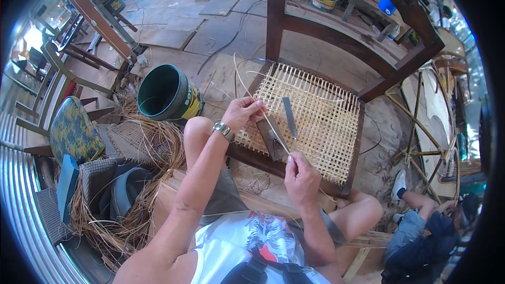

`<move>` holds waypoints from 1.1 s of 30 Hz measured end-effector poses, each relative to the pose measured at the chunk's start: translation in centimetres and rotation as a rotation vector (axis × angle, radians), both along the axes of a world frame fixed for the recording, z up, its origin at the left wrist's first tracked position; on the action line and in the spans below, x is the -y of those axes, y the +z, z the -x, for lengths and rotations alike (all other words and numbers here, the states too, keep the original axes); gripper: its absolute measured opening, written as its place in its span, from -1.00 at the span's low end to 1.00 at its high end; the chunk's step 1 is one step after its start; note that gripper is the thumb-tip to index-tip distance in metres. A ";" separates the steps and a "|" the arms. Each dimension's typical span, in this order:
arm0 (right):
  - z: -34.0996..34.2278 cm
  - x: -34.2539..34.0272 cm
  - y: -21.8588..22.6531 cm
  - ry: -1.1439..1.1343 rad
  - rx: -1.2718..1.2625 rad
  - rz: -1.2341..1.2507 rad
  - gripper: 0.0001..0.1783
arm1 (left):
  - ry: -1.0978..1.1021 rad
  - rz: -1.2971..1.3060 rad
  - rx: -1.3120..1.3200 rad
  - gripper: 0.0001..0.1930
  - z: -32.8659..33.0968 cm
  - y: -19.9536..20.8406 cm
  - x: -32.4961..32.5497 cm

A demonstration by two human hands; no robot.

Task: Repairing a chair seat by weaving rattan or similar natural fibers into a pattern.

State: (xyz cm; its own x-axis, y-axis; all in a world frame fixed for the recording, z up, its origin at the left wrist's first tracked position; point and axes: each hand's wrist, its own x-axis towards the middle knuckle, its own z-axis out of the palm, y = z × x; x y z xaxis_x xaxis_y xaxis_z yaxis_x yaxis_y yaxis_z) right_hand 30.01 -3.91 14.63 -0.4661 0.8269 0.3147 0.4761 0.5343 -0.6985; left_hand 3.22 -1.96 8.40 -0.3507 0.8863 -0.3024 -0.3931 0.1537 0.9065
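A cane strip (pixel 275 132) runs stretched between my two hands, its loose end curving up past the left one. My left hand (pixel 243 113), with a metal watch on its wrist, pinches the strip at the seat's left side. Close to the front edge, my right hand (pixel 303 180) is closed on the strip's lower part. Beneath the strip, a dark wooden block (pixel 268 138) with a small metal piece lies on the woven cane seat (pixel 323 137). A flat dark metal blade (pixel 289 117) rests beside the block. The seat belongs to a dark wooden chair (pixel 336 37).
A dark green bucket (pixel 181 97) stands left of the chair. Loose cane strands (pixel 118 236) are heaped at the lower left, near a camouflage-patterned cushion (pixel 76 131). Another person (pixel 426 231) sits at the lower right, below a pole frame (pixel 421 121).
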 end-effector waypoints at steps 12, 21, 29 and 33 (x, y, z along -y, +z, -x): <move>-4.0 2.5 -4.5 -0.023 0.253 -0.106 -0.91 | -0.038 0.200 -0.448 -0.79 -1.1 -0.2 0.9; -4.9 2.0 -5.1 0.053 0.388 -0.287 -0.96 | -0.053 0.237 -0.592 -0.69 -1.8 1.0 1.5; -5.5 2.0 -5.3 -0.035 -0.203 0.959 -0.90 | -0.004 0.060 -0.638 -0.30 -3.3 0.4 4.4; -5.8 1.2 -4.8 0.009 -0.198 1.189 -0.82 | 0.026 0.136 -0.833 -0.23 -5.0 0.8 3.7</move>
State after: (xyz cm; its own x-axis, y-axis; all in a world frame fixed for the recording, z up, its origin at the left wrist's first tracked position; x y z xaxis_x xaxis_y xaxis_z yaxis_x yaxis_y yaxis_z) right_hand 35.77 -5.11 9.85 -0.5030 0.6454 -0.5748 0.3044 -0.4902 -0.8167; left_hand 8.23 -5.63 9.15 -0.5263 0.8494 -0.0392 0.3905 0.2824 0.8762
